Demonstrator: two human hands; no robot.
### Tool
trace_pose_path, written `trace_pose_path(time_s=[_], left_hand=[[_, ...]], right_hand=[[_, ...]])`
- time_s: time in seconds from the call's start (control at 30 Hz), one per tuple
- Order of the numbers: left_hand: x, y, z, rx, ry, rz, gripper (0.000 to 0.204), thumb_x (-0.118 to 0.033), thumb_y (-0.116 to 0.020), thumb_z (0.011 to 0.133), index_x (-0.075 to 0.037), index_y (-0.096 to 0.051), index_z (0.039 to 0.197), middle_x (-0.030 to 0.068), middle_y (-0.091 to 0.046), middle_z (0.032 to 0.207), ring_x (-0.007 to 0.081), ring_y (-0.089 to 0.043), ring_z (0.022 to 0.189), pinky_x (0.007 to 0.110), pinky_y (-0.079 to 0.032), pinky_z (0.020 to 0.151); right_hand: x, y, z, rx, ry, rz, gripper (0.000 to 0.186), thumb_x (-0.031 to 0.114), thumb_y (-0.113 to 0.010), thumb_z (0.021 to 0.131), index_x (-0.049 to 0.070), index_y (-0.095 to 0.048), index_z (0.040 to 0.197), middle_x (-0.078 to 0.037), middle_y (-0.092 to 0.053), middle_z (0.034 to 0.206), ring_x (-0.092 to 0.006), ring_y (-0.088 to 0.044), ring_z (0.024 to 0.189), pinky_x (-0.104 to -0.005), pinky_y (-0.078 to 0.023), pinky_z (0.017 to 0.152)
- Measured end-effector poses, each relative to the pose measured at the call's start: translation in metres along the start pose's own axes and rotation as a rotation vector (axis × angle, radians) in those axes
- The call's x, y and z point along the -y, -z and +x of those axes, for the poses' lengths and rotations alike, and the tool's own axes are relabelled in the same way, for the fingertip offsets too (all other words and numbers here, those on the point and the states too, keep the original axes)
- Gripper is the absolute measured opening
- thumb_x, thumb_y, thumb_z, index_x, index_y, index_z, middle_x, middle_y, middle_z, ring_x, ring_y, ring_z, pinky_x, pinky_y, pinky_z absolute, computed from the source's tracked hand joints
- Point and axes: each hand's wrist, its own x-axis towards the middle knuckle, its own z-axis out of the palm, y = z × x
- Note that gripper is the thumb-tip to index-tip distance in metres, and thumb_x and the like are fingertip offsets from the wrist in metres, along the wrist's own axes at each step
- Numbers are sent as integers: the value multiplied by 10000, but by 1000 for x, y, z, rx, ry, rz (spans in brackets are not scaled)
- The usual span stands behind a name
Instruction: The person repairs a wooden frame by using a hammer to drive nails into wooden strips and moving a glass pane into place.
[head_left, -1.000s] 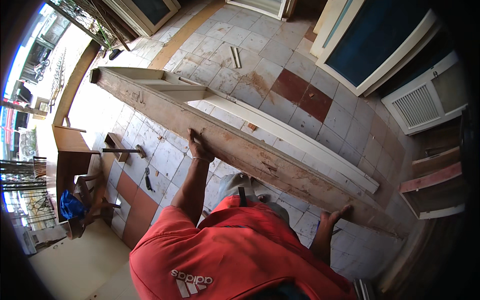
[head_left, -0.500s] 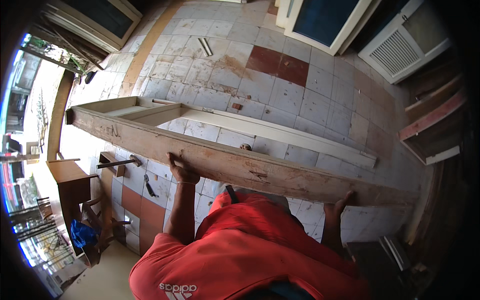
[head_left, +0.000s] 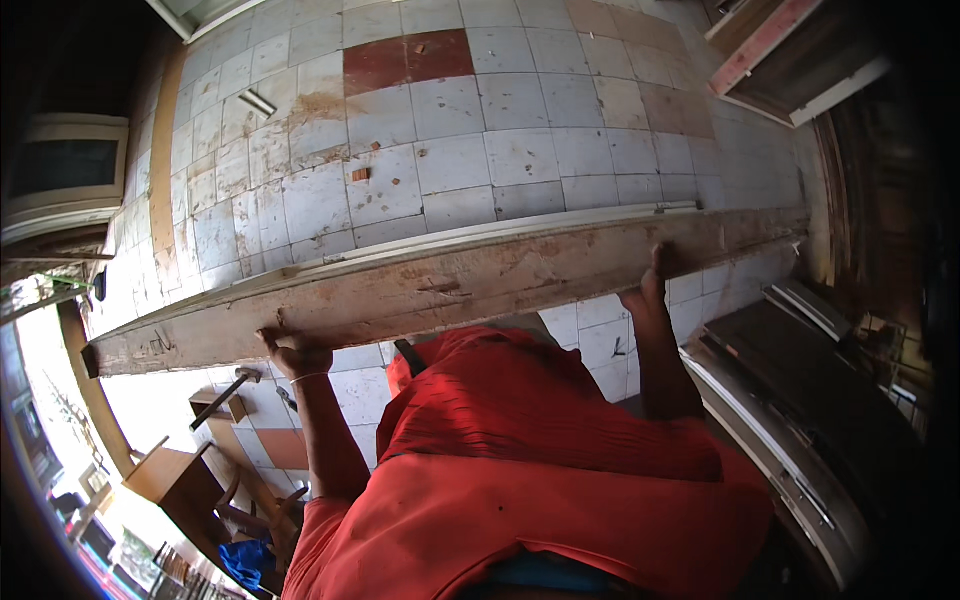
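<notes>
Tiled floor (head_left: 520, 150); both hands grip plank (head_left: 450, 290)

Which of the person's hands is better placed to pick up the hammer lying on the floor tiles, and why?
Left, probably. The left hand grips the plank almost directly above the hammer, while the right hand holds the plank far off on the other side of the body.

Long beam (head_left: 440, 290): rough, weathered wood, paint-stained. Floor (head_left: 480, 150): matt, dusty ceramic tiles. Shirt (head_left: 540, 470): red cloth.

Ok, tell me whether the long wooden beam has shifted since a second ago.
Cannot tell: the head camera swung, so the wooden beam shifts in view, yet it stays alongside the white frame on the tiled floor.
</notes>
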Motion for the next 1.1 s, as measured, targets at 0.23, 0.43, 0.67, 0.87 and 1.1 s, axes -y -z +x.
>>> trace_pose_path(time_s=[0.23,0.43,0.67,0.87,1.1], left_hand=[[8,-42,25,291,-103,178,317,-352,-529,948,-154,-625,1175,19,-647,1069,168,-618,945,361,-528,833],[2,-29,79,302,-190,158,202,-308,-551,959,-139,-636,889,8,-632,770,134,-579,682,281,-464,589],[5,-77,87,231,-146,139,198,-258,-634,891,-72,-643,959,62,-681,873,187,-642,766,320,-517,696],[25,-139,149,205,-177,11,196,-210,-662,845,-41,-635,940,89,-672,864,234,-655,750,364,-547,702],[5,-275,273,50,-252,82,222,-146,-700,800,17,-628,933,129,-658,886,270,-681,754,401,-593,720]], right_hand=[[9,-18,43,-41,56,13,719,596,-577,861,145,-415,1397,-57,-470,1390,-298,-440,1261,-519,-373,1038],[-7,-51,54,264,133,138,671,504,-685,799,140,-499,1330,-68,-533,1330,-307,-474,1226,-513,-393,1009],[-77,-147,26,335,-98,30,755,476,-736,766,139,-441,1373,-103,-465,1384,-268,-457,1209,-466,-366,1007],[-60,-183,99,342,9,134,693,369,-711,790,40,-459,1346,-132,-488,1366,-324,-486,1226,-464,-424,1008],[-29,-317,227,268,29,113,614,324,-707,792,24,-512,1291,-136,-533,1322,-316,-528,1165,-439,-455,957]])
